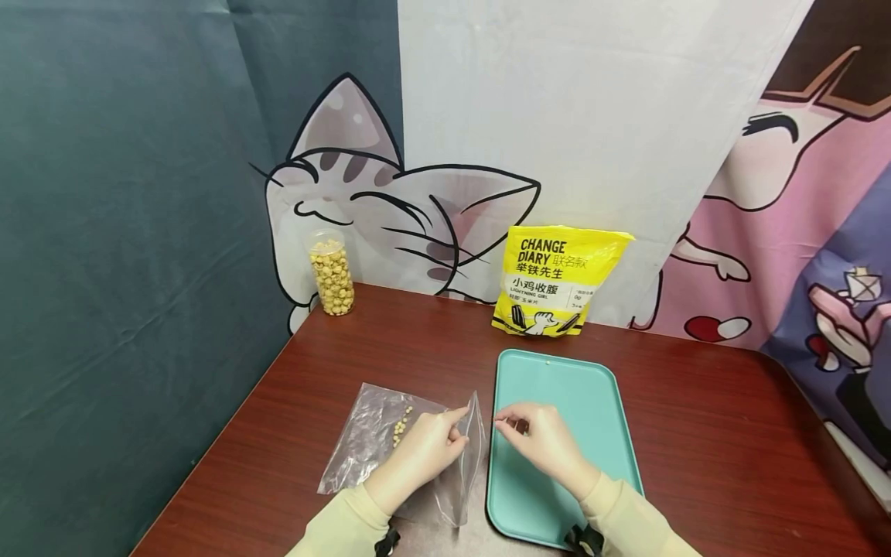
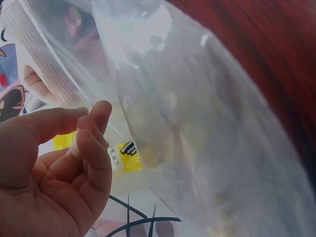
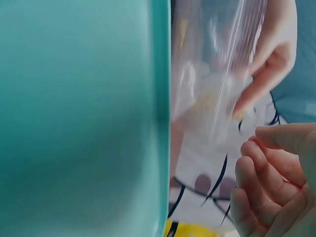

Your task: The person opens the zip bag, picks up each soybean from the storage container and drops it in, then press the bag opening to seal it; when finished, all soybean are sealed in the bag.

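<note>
A clear zip bag (image 1: 358, 445) lies on the table with several small yellow popcorn pieces (image 1: 399, 429) inside. Its zip edge stands up and bows out at the right side. My left hand (image 1: 428, 445) is over the bag, index finger extended, and its thumb and fingers pinch the film by the opening (image 2: 74, 168). Just right of that edge, above a teal tray (image 1: 592, 456), hovers my right hand (image 1: 543, 441). Its thumb and index tips meet and the other fingers curl (image 3: 276, 177); nothing shows between them. One small yellow piece (image 1: 547, 362) sits at the tray's far rim.
Behind the tray stands a yellow snack pouch (image 1: 564, 282) against the cloth backdrop. A clear jar full of popcorn (image 1: 332, 275) is at the back left corner of the dark red table (image 1: 717, 441). Cartoon-printed cloth hangs along the back and left.
</note>
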`<state>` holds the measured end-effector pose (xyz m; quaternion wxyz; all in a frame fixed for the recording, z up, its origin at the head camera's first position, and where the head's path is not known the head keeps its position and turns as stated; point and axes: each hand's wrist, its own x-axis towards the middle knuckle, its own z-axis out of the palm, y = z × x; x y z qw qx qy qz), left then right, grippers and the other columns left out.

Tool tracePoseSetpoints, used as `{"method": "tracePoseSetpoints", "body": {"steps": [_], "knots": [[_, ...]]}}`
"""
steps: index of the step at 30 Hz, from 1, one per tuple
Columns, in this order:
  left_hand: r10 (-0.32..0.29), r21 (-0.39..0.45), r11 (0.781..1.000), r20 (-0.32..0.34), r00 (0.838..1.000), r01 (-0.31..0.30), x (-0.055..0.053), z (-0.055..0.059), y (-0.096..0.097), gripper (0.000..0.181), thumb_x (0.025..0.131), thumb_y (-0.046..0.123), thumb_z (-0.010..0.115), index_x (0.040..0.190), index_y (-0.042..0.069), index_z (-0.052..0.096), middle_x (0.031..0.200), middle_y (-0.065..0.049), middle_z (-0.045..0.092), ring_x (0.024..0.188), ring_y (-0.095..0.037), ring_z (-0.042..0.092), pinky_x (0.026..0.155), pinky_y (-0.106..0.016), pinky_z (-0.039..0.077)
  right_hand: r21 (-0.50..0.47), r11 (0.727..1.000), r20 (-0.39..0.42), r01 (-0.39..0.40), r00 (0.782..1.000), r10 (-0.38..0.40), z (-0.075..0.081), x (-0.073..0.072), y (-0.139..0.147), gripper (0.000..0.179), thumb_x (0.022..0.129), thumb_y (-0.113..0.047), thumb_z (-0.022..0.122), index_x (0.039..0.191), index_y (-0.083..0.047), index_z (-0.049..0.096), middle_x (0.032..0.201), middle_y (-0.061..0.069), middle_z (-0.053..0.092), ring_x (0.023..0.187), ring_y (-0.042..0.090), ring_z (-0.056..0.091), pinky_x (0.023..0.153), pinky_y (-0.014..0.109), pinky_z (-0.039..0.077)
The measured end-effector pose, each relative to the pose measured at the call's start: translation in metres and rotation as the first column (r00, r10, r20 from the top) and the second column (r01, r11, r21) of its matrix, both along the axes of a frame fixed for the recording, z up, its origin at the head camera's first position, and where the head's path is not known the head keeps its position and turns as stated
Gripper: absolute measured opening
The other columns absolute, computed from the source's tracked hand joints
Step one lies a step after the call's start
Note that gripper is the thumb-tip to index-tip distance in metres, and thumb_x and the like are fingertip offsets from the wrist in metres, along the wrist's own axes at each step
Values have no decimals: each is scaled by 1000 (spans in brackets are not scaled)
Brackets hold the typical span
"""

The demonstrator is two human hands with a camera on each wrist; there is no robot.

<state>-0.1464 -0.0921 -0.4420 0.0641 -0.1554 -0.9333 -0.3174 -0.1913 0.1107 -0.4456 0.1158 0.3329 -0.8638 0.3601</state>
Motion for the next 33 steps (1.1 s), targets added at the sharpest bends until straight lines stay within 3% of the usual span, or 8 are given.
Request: {"method": "tracePoseSetpoints", "body": {"steps": [6, 10, 17, 27, 33], "knots": [[-3, 6, 1000, 10, 1000, 3, 0, 1, 1, 42, 82, 7, 67, 122, -3, 61, 64, 8, 61, 48, 4, 39, 48, -15, 36, 33, 990, 105, 138, 984, -141, 0, -18, 18, 5, 83, -14, 72, 80, -11, 74, 66, -12, 62, 59, 0, 52, 55, 21, 45], [-11, 11, 1000, 6, 1000, 11, 1, 0, 1, 42, 81, 6, 67, 122, -4, 61, 64, 7, 61, 48, 4, 39, 48, -15, 37, 65, 972, 124, 224, 965, -231, -6, -34, 31, 8, 83, -17, 72, 80, -10, 74, 66, -10, 63, 60, 4, 54, 56, 23, 45], [-10, -1, 1000, 1, 1000, 10, 1, -1, 1, 43, 81, 7, 68, 122, -2, 61, 66, 7, 63, 49, 4, 41, 49, -15, 37, 107, 903, 171, 415, 887, -428, -12, -66, 50, 7, 83, -13, 70, 84, -7, 74, 70, 2, 67, 60, 12, 56, 56, 29, 43], [-10, 3, 1000, 9, 1000, 10, 1, 0, 0, 42, 82, 7, 67, 123, -2, 61, 65, 7, 62, 48, 4, 39, 47, -15, 36, 180, 865, 288, 468, 816, -501, -18, -95, 57, 18, 86, -16, 67, 93, -2, 74, 88, 12, 71, 78, 25, 63, 65, 36, 49], [-5, 4, 1000, 7, 1000, 5, 2, 1, 0, 42, 81, 7, 67, 122, -2, 61, 64, 8, 61, 48, 4, 39, 47, -15, 36, 241, 851, 333, 466, 784, -524, -27, -107, 58, 20, 86, -16, 66, 95, 0, 73, 93, 15, 71, 83, 28, 64, 69, 41, 51]]}}
